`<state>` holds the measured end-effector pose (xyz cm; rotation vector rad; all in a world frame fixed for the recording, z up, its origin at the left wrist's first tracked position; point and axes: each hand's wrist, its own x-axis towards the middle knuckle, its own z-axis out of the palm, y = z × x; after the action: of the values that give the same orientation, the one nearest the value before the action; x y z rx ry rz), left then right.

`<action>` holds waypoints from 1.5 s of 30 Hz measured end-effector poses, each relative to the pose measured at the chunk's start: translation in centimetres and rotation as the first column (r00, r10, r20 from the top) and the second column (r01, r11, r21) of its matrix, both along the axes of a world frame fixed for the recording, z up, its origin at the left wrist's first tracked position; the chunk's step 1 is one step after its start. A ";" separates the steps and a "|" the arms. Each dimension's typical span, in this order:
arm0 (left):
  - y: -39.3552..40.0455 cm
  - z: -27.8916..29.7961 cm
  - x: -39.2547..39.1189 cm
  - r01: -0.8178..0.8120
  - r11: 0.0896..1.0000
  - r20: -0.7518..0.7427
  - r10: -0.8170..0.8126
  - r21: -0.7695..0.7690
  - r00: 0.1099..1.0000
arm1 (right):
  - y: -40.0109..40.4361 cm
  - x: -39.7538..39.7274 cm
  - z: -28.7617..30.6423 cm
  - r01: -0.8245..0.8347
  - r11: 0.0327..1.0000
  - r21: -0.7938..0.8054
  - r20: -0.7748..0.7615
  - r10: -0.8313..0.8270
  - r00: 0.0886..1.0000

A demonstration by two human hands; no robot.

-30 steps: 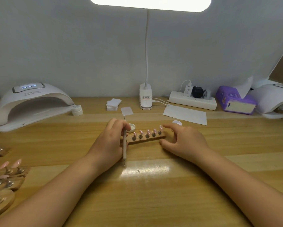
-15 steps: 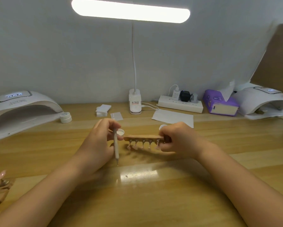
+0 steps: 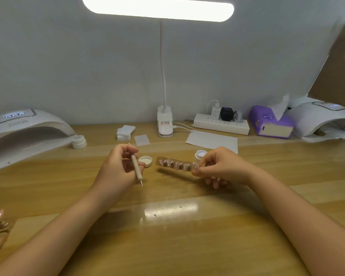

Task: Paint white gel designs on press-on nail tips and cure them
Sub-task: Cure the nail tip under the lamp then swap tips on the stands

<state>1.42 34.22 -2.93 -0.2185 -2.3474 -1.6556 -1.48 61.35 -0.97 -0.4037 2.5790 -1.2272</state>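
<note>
Five pink nail tips (image 3: pixel 174 163) sit in a row on a wooden holder strip (image 3: pixel 167 163), raised off the wooden desk (image 3: pixel 187 236) and tilted toward the camera. The right hand (image 3: pixel 221 166) pinches the strip's right end between thumb and curled fingers. Just behind those fingers stands an open jar of white gel (image 3: pixel 200 154). The left hand (image 3: pixel 119 166) grips a dotting pen (image 3: pixel 136 169), tip pointing down, fingers curled round it; the jar's lid (image 3: pixel 145 161) lies just beside them. A curing lamp (image 3: pixel 26 132) sits far left.
</note>
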 end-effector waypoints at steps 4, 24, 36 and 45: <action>0.8 1.0 0.0 -0.048 0.995 -0.044 0.051 0.087 0.998 | 1.1 0.2 2.0 0.054 0.975 -0.214 0.113 -0.030 0.993; 27.1 1.3 -1.1 0.559 0.776 0.022 -0.590 0.291 0.807 | 25.7 2.7 2.8 0.805 0.300 -0.511 0.488 -0.670 0.560; 28.9 -1.3 -2.4 0.526 0.772 -0.027 -0.554 0.357 0.832 | 32.2 -3.9 -1.5 0.833 -0.056 -0.550 0.543 -0.782 0.306; 29.7 -1.6 -2.5 0.529 0.789 -0.058 -0.540 0.313 0.839 | 34.5 -7.9 -1.3 0.918 0.055 -0.392 0.463 -0.851 0.249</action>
<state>-1.04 63.91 -4.57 -0.8669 -2.1071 -2.2779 -9.37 95.86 -2.29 1.4851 2.0602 -2.3579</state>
